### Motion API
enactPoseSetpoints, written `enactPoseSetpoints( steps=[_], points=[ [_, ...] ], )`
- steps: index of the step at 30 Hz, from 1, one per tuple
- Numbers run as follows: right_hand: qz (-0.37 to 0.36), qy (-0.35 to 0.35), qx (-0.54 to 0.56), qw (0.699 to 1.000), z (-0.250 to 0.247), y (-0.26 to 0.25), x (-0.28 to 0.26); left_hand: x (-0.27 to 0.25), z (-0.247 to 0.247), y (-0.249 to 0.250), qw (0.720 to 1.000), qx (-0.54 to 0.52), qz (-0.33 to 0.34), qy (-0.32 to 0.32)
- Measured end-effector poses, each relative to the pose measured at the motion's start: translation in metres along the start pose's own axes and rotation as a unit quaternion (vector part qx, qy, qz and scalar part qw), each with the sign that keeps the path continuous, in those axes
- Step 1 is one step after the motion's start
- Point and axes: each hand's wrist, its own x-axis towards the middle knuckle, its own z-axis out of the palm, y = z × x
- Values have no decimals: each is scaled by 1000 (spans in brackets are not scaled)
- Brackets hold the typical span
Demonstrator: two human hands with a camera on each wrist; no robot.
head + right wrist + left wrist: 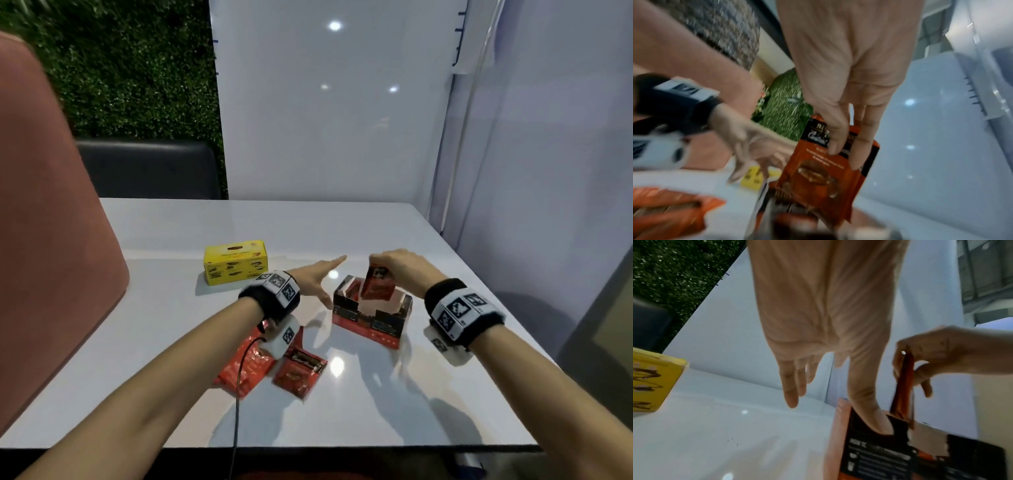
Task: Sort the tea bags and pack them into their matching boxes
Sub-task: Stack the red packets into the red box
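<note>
- Fingertips [856, 162] of the right hand [400, 265] pinch a red tea bag [376, 282] near its top edge; the right wrist view shows its printed face with a cup picture, which the left wrist view reduces to a thin red edge [904, 386].
- Left hand [313, 277] has its fingers [791, 386] straight and slightly spread, holding nothing. Only the left wrist view shows its thumb [869, 410] touching the top of the red box's side wall.
- Red box [371, 313] stands open on the white table [171, 342], and the held bag hangs upright over its opening, lower edge at or just inside the rim.
- Head view alone shows two more red sachets [274, 363] lying flat on the table beneath the left wrist, overlapping slightly.
- Yellow box [236, 262] sits beyond the left hand, well apart from the red one; its lid looks closed from above.
- Right wrist view is blurred, so the box interior cannot be made out there.
</note>
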Motion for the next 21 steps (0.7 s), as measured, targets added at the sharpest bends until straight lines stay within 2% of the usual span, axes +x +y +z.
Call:
enactPoseSetpoints(
  steps=[3, 7, 10, 12, 13, 15, 16, 18, 20, 21],
  points=[
    [-10, -82, -25, 996, 16, -7, 3, 18, 2, 5, 999, 5, 8, -41],
    [-50, -136, -58, 988, 32, -13, 9, 32, 11, 7, 999, 24, 29, -16],
    [-43, -118, 1, 992, 38, -14, 15, 33, 12, 5, 999, 13, 46, 2],
    [-33, -72, 57, 995, 40, -11, 16, 34, 12, 1, 999, 1, 43, 4],
    [-23, -28, 77, 996, 41, -8, 16, 34, 12, -2, 999, -2, 38, 4],
    [31, 42, 96, 994, 41, -4, 12, 33, 11, -6, 1000, -4, 28, 3],
    [68, 47, 103, 991, 41, -4, 9, 33, 11, -7, 1000, 1, 24, 2],
    [122, -21, 120, 985, 42, -7, 6, 35, 10, -7, 1000, 11, 24, 5],
    [126, -106, 144, 976, 47, -13, 7, 35, 11, -5, 1000, 13, 23, 2],
    [122, -122, 158, 972, 50, -16, 10, 35, 11, -4, 1000, 13, 21, 2]
  ],
)
